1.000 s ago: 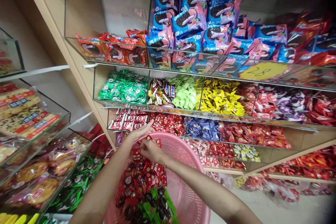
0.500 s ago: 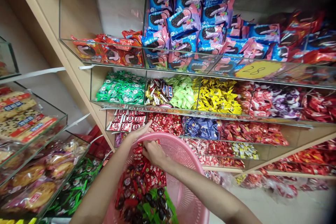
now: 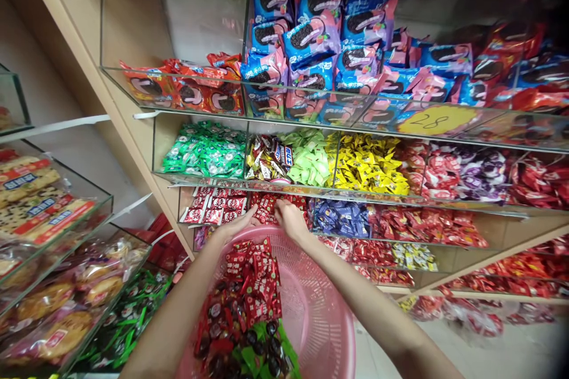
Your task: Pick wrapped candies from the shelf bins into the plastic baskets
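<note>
A pink plastic basket (image 3: 326, 308) hangs in front of the shelves, tilted toward me. My left hand (image 3: 237, 226) grips its far rim on the left, with the fingers partly hidden. Inside lie small red candy packets (image 3: 262, 284), dark round candies in clear wrap (image 3: 217, 320) and green-wrapped candies (image 3: 267, 349). Beyond the rim, my right hand (image 3: 291, 218) reaches into a bin of red candy packets (image 3: 265, 207). Its fingers are curled down onto these packets; how many they hold is hidden.
Above are shelves of blue cookie packs (image 3: 311, 38), green candies (image 3: 204, 148) and yellow candies (image 3: 368, 163) behind clear fronts. Purple-blue candies (image 3: 340, 216) lie right of my right hand. At left, packaged bread (image 3: 40, 189) and cakes (image 3: 57, 331) fill glass-edged trays.
My right hand has moved up and away from me, out of the basket to the red packet bin. Red packets lie in the basket where it was. The left hand stays on the rim.
</note>
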Demonstrator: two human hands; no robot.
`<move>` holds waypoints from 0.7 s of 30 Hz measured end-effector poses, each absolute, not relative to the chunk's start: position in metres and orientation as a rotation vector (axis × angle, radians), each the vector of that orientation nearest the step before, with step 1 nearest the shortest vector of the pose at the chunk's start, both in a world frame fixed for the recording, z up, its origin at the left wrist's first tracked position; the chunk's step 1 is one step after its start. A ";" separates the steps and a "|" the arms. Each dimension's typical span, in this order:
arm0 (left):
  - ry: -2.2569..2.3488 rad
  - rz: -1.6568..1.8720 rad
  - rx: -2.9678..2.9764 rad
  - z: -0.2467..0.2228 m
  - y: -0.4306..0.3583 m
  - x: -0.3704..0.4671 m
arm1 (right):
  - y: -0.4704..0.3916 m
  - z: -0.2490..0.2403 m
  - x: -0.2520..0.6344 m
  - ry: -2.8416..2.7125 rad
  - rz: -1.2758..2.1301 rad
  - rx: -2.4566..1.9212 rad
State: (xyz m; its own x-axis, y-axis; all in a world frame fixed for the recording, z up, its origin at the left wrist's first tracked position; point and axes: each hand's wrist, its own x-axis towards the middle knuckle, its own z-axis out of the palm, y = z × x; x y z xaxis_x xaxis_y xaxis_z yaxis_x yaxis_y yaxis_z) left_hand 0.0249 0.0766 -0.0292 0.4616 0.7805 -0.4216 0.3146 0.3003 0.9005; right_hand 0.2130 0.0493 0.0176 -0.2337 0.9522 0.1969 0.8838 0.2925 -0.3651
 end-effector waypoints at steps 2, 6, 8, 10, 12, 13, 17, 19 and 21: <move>1.078 0.415 1.239 -0.027 0.076 0.026 | 0.061 0.015 0.224 -2.243 0.145 -1.778; 1.041 0.391 1.193 -0.022 0.074 0.028 | 0.073 0.001 0.231 -2.319 0.114 -1.890; 1.045 0.406 1.195 -0.022 0.073 0.027 | 0.075 -0.004 0.232 -2.325 0.124 -1.879; 1.052 0.419 1.203 -0.022 0.074 0.027 | 0.073 -0.006 0.235 -2.325 0.126 -1.867; 1.052 0.414 1.204 -0.023 0.074 0.026 | 0.069 -0.004 0.240 -2.287 0.123 -1.810; 1.054 0.411 1.202 -0.023 0.074 0.026 | 0.067 -0.001 0.243 -2.246 0.122 -1.758; 1.060 0.410 1.208 -0.021 0.073 0.028 | 0.055 0.006 0.252 -1.949 0.199 -1.473; 1.059 0.416 1.232 -0.020 0.072 0.028 | 0.048 0.004 0.253 -1.740 0.390 -1.347; 1.066 0.422 1.261 -0.020 0.071 0.029 | 0.041 0.000 0.250 -1.485 0.695 -1.228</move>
State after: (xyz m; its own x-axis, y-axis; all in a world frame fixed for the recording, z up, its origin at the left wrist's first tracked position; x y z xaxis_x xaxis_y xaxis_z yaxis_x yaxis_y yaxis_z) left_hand 0.0287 0.0705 -0.0201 0.4871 0.7699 -0.4122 0.2786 0.3103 0.9089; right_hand 0.2503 0.0406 -0.0002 0.0648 0.9356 0.3470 0.3329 0.3075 -0.8914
